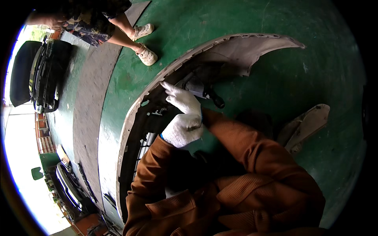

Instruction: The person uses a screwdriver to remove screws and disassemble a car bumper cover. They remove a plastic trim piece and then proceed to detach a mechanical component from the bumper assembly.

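A large curved car bumper cover [125, 135] arcs before me, pale along its rim, with dark plastic on its inner side. My right hand [183, 99], in a white knit glove, reaches over the bumper with its fingers stretched toward the rim. Whether the fingertips touch it, I cannot tell. My left hand [181, 130], gloved alike, is curled at my right wrist, beside the right glove's blue-edged cuff. What its fingers grip, if anything, is hidden. Just beyond my right hand, a dark part with a black rounded end [217, 102] lies inside the curve.
A person in patterned clothes and pale clogs [146, 55] stands beyond the bumper. A pale curved panel piece [309, 124] lies at right on the green floor [283, 82]. A grey strip [92, 90] crosses the floor at left. Farther off are dark car parts [45, 76] and another bumper [67, 185].
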`<state>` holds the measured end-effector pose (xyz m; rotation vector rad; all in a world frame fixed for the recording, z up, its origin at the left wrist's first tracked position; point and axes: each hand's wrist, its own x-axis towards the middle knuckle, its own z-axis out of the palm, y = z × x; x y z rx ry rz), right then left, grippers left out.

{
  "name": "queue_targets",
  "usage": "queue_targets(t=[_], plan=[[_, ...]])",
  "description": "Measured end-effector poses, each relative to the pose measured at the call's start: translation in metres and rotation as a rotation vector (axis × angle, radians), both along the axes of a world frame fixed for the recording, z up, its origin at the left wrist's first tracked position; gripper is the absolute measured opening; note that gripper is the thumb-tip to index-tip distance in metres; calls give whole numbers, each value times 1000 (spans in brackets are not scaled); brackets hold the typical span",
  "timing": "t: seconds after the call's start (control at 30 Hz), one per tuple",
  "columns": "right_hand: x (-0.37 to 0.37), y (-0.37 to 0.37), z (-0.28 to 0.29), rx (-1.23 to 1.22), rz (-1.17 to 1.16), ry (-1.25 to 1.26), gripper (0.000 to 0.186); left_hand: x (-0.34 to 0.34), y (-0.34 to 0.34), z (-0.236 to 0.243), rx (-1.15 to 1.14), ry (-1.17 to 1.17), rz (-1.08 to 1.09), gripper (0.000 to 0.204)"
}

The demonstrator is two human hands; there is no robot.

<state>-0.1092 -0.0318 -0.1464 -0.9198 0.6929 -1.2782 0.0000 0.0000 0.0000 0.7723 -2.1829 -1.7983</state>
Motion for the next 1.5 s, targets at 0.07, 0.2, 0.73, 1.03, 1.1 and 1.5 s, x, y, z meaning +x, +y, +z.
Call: queue_targets(t=[0.07,0.2,0.73,1.03,1.1,1.5], plan=[[-8,14,10,-41,-81,244,69,-3,7,-6,94,1,44,16],[-11,27,28,278,5,360,66,11,-7,-6,19,0,128,11],[-121,44,74,223,60,1594,68,79,-143,-74,-482,-783,439,53],[-150,6,108,13,298,1713,57,78,-139,-72,-548,-816,490,47],[-138,11,102,60,300,1690,58,74,-137,-73,-540,-815,499,47],[-141,53,45,416,26,1015,62,75,-137,-79,-542,-772,516,49]])
